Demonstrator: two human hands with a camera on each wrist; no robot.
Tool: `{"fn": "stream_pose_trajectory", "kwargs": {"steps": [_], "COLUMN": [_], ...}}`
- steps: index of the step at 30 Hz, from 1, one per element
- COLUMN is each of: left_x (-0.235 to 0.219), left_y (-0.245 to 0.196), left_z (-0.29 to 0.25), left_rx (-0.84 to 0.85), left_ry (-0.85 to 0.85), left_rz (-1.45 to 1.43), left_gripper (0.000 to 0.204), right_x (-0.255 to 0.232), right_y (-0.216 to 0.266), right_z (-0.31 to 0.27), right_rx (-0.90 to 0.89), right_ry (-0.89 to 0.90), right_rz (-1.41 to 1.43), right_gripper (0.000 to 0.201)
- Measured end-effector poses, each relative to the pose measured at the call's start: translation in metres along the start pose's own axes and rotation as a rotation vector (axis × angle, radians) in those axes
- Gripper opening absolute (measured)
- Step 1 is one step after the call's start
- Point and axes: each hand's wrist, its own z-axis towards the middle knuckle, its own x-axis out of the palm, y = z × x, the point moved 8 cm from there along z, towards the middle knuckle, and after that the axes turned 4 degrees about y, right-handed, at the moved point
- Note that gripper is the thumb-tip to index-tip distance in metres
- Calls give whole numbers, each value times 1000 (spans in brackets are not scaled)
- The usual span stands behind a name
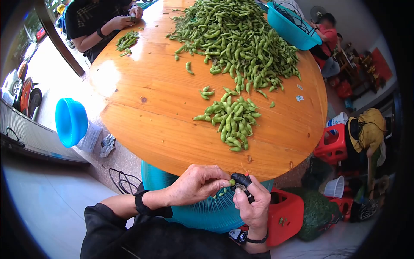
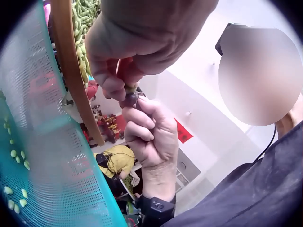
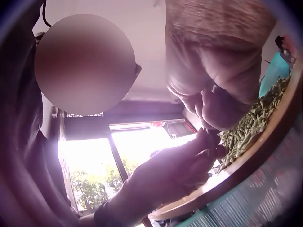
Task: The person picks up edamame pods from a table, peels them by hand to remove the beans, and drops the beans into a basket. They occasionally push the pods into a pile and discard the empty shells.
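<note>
Over the basket, my left hand [image 1: 196,184] pinches a green edamame pod [image 1: 232,182] between thumb and fingertips. My right hand [image 1: 254,203] meets it from the right, its fingers curled and its thumb pressing at the same pod. Black wrapping [image 1: 241,178] covers a finger of the right hand; the left wrist view shows its dark tip against the pod. Below both hands sits a teal mesh basket [image 1: 157,179] with several shelled beans [image 2: 18,158] in it. Nearest on the wooden table [image 1: 142,125] lies a small pile of edamame pods [image 1: 233,121].
A large heap of pods [image 1: 233,39] covers the table's far side, with a blue basin [image 1: 293,28] beside it. Across the table another person's hands [image 1: 125,20] work near a few pods. Red stools [image 1: 285,213] stand at the right; blue basins [image 1: 71,122] stand on the left floor.
</note>
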Motion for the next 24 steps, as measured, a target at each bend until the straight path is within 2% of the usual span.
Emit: {"fn": "stream_pose_trajectory", "kwargs": {"steps": [2,3,5,8,12,14,15,17,18,21,23,24], "left_x": [-3,-1,-2,-1,-1,3,2,17,17,23,24,24], "left_y": [-15,-14,-24,-18,-17,10,11,30,32,39,35,35], "left_z": [0,1,-3,-3,-6,-3,-3,-4,-5,-5,-3,-3], "left_rx": [146,145,280,206,265,-32,-32,-251,-253,-253,-159,-159], "left_ry": [-85,-83,-209,-209,-248,-128,-128,6,5,17,-13,-13], "left_rz": [230,229,367,318,308,-85,-86,-536,-537,-624,-524,-525], "left_gripper": [14,14,11,12,11,13,13,17,17,17,19,19], "right_x": [-3,-3,-3,-3,-2,8,7,14,14,14,4,6], "right_y": [-7,-6,-8,-7,-13,-31,-34,-40,-39,-37,-18,-3], "right_z": [-2,-3,-3,-3,-1,-4,-4,-6,-6,-5,1,4], "right_rx": [95,97,131,88,109,237,238,293,296,287,76,-51], "right_ry": [-27,-28,-18,-37,-30,76,75,94,95,70,-39,-77], "right_rz": [0,0,37,3,128,566,566,895,896,755,22,-158], "right_gripper": [30,30,30,29,28,26,26,25,25,22,19,19]}}
